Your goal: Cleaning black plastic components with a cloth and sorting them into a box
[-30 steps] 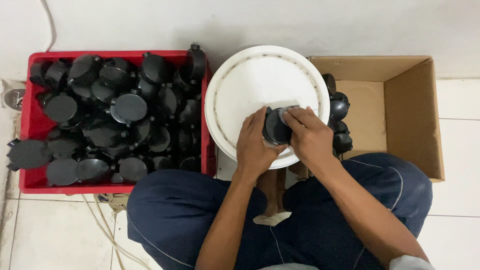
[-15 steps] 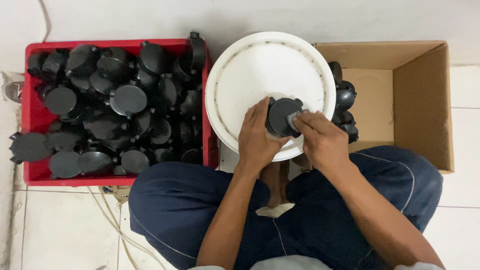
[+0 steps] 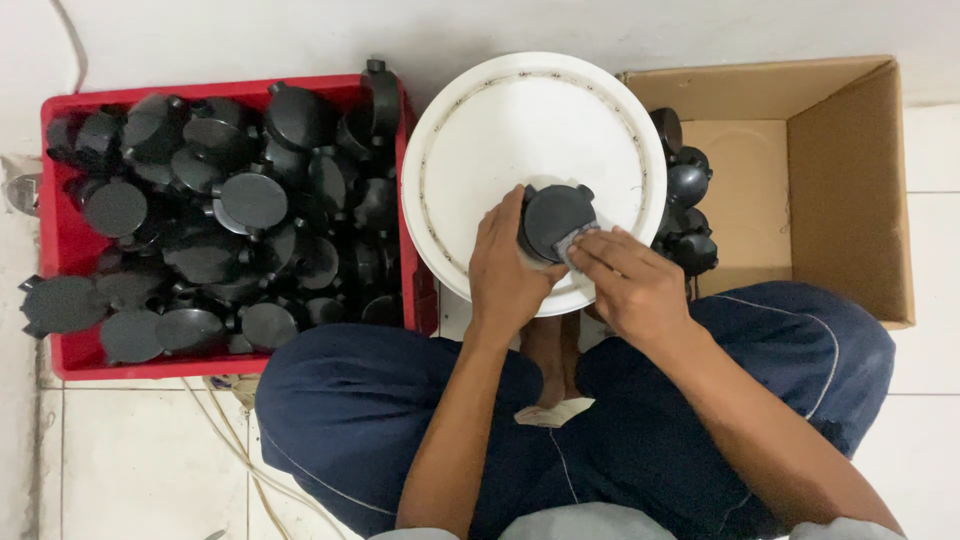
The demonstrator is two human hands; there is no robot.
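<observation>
Dozens of black round plastic parts (image 3: 230,215) fill the red crate (image 3: 60,250) at our 9 o'clock, heaped above its rim, some with flat lids facing up and some with short side stubs showing. At 3 o'clock an open cardboard box (image 3: 845,190) stands on the tiled floor (image 3: 130,450), and a small pile of finished black pieces (image 3: 688,215) lies against its left inner wall, partly hidden behind the white disc. That white round disc (image 3: 530,120) sits between crate and box at our 12 o'clock and serves as our worktop; its rim overlaps the crate's right edge. Thin pale cords (image 3: 235,440) trail over the tiles at 7 o'clock, beside our dark blue trousers (image 3: 370,400).

We hold 1 black round part (image 3: 553,220) over the lower half of the disc, lid tilted towards us. Our left hand (image 3: 507,268) wraps the piece from its 9 o'clock side, grip closed firmly around the body, thumb up along the edge. Our right hand (image 3: 625,282) comes in from 4 o'clock, fingertips (image 3: 590,245) pinched narrow and pressing a small grey patch (image 3: 574,240) against the lid's lower right edge. We cannot tell what that grey patch is. Both forearms cross our lap, and the hands touch each other below the part.
</observation>
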